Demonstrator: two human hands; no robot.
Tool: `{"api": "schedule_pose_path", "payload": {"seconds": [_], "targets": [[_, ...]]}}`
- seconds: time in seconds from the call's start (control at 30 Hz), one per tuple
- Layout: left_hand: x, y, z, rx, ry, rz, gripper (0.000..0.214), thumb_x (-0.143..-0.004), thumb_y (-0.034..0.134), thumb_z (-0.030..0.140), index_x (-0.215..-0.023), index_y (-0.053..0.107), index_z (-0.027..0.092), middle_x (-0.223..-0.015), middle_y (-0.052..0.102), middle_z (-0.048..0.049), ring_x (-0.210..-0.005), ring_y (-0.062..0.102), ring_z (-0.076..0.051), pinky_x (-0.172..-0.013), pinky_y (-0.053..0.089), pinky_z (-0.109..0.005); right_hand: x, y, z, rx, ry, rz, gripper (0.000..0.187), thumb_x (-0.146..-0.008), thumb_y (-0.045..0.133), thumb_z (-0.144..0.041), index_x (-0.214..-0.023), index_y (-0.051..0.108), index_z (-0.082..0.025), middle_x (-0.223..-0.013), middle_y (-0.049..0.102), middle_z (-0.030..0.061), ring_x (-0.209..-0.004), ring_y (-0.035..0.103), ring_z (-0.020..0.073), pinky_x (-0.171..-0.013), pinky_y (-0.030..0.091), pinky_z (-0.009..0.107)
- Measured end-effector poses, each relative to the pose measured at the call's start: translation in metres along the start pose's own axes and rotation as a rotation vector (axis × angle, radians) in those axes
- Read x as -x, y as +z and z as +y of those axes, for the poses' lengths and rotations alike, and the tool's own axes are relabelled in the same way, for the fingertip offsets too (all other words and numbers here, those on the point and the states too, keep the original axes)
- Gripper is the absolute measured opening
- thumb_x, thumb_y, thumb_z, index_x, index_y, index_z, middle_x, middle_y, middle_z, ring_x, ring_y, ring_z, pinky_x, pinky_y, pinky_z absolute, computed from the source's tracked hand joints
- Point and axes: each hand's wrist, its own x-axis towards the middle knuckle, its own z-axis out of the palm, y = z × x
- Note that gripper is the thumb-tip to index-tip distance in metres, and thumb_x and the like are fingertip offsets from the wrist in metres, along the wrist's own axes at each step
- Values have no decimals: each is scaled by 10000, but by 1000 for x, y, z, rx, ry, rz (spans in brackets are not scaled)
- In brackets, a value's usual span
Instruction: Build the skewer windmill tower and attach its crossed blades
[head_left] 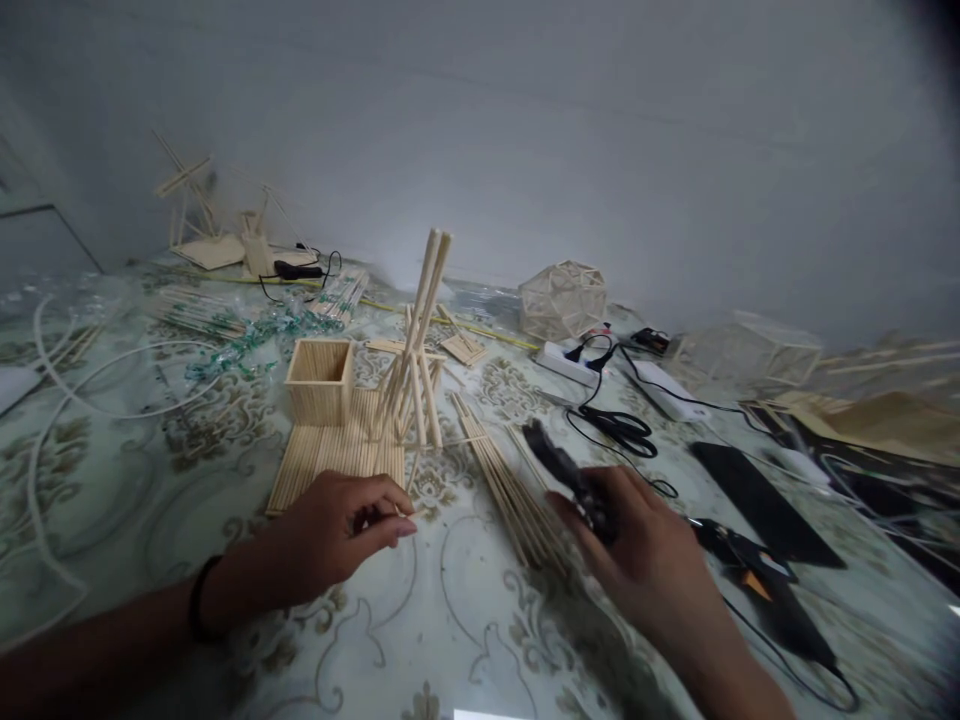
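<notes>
my right grip [645, 545] clenched a dark tool [559, 462] | left grip [337, 525]: couldn't tell if closed | careless swing risked scattering loose sticks [502, 480]

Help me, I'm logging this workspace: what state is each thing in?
Left hand, fingers curled; grip unclear
Right hand, closed around black tool
Black tool, held, blurred
Stick box, upright, open-topped
Stick panel, flat
Stick frame, standing
Loose sticks, lying side by side
Glue gun, lying down
Power strip, plugs inserted
Black cord, coiled
</notes>
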Motion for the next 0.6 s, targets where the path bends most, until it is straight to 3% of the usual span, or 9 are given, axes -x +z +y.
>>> {"api": "schedule_pose_path", "payload": {"seconds": [0.07, 0.17, 0.37, 0.5, 0.57, 0.6], "targets": [[-2, 1, -6, -161, 121, 69, 116, -952, 668, 266, -889, 737, 197, -760, 746, 19, -663, 653, -109, -634, 464, -213, -13, 4, 28, 173, 133, -34, 442, -942, 521, -598, -1063, 632, -187, -1031, 681, 135, -820, 689, 298, -671, 518, 374], [-5, 2, -13, -307, 281, 110, 138, -984, 635, 240, -889, 724, 193, -796, 743, 11, -707, 669, -116, -689, 485, -231, -24, 20, 58, 330, 237, -123, 569, -959, 496, -620, -1228, 631, -138, -1132, 655, 195, -1003, 672, 368, -800, 539, 445], [-5, 4, -17, -498, 419, 120, 180, -1017, 594, 250, -899, 721, 202, -831, 765, 10, -723, 687, -126, -712, 487, -258, -24, 51, 84, 378, 222, -151, 638, -960, 519, -621, -1284, 618, -80, -1177, 637, 245, -1099, 608, 395, -932, 507, 513], [-4, 5, -21, -492, 349, 95, 147, -1013, 609, 272, -930, 709, 203, -834, 789, 22, -717, 717, -135, -710, 487, -266, -28, 42, 65, 260, 99, 51, 601, -986, 501, -555, -1252, 633, -32, -1282, 582, 305, -1201, 538, 425, -1022, 437, 593], [-4, 5, -21, -480, 335, 111, 152, -1018, 599, 285, -942, 700, 201, -829, 786, 18, -717, 723, -144, -708, 487, -272, -32, 28, 35, 65, 19, 109, 502, -1003, 493, -512, -1187, 672, -80, -1234, 614, 259, -1168, 561, 390, -1018, 444, 576], [-4, 5, -20, -479, 332, 118, 156, -1024, 586, 282, -949, 695, 200, -832, 783, 14, -721, 724, -146, -708, 487, -273, -34, 20, 15, -89, -41, 62, 431, -1019, 481, -477, -1131, 692, -118, -1148, 652, 210, -1096, 599, 342, -982, 478, 528]]}}
